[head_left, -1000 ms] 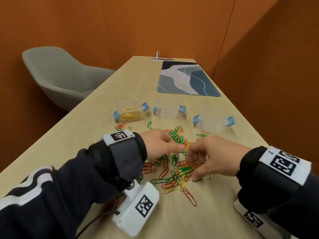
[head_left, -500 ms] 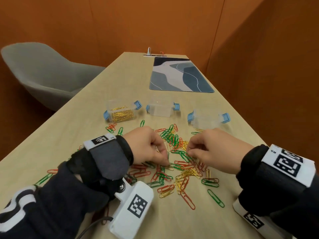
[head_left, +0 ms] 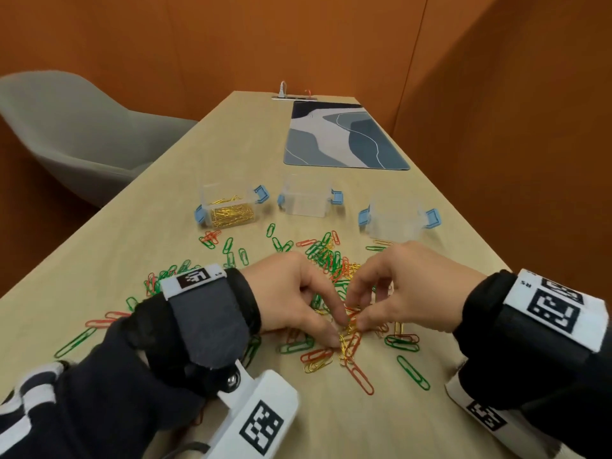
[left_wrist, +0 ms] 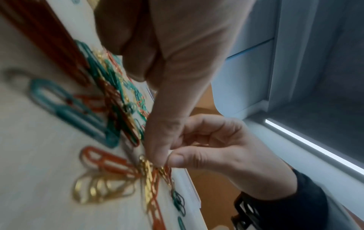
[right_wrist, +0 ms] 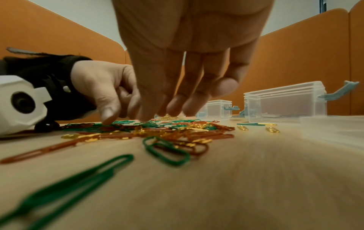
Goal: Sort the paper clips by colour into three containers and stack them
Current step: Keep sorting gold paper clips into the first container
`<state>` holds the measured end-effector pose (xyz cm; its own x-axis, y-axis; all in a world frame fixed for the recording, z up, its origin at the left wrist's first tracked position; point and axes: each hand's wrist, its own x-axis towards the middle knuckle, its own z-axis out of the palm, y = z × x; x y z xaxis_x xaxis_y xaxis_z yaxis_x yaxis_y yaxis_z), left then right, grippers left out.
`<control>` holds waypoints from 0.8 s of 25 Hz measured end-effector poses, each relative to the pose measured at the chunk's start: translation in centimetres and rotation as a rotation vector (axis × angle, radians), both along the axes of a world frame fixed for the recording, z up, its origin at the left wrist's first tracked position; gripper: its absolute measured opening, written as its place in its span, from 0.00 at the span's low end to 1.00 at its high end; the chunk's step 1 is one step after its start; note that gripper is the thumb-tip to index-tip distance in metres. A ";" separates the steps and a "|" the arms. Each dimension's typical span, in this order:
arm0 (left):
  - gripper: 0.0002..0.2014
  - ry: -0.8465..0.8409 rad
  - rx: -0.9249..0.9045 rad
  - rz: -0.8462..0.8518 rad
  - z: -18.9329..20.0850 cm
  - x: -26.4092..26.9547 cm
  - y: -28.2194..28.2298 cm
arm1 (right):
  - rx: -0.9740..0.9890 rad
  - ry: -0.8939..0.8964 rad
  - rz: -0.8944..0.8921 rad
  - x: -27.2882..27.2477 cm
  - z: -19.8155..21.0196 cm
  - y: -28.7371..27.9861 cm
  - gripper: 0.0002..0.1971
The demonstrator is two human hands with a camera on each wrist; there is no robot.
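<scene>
Red, green and gold paper clips (head_left: 328, 260) lie in a loose pile mid-table. Both hands dig into its near side, fingertips almost touching. My left hand (head_left: 336, 329) has thumb and forefinger curled round a cluster of gold clips (head_left: 344, 336). My right hand (head_left: 356, 316) pinches at the same cluster; in the left wrist view the right hand (left_wrist: 171, 155) has a gold sliver inside its curled fingers. Behind the pile stand three clear containers with blue latches: the left container (head_left: 228, 210) holds gold clips, the middle container (head_left: 306, 200) and the right container (head_left: 397, 220) look empty.
Stray clips (head_left: 76, 341) spread left towards the table edge and near my right wrist (head_left: 412, 372). A blue-grey desk mat (head_left: 344, 137) lies at the far end. A grey chair (head_left: 76, 127) stands left of the table. Orange partitions enclose the back and right.
Both hands have slid toward me through the pile, and their fingertips have come together over the gold cluster at its near side. The containers have not moved.
</scene>
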<state>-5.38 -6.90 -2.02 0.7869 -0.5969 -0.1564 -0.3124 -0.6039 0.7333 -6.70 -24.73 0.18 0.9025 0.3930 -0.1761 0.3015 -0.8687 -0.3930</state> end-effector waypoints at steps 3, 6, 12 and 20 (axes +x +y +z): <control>0.13 -0.008 0.087 -0.043 0.0 -0.2 -0.5 | -0.058 0.041 0.027 0.1 -0.2 0.2 0.14; 0.13 -0.051 0.147 -0.052 0.1 -0.2 -1.1 | -0.062 0.034 0.026 0.2 -0.3 0.3 0.12; 0.05 -0.115 0.258 -0.077 -0.2 -0.3 -1.2 | -0.095 0.033 0.037 0.2 -0.6 0.4 0.03; 0.15 0.377 -0.114 0.187 0.5 1.1 1.1 | -0.020 -0.061 -0.007 0.1 -0.5 0.2 0.02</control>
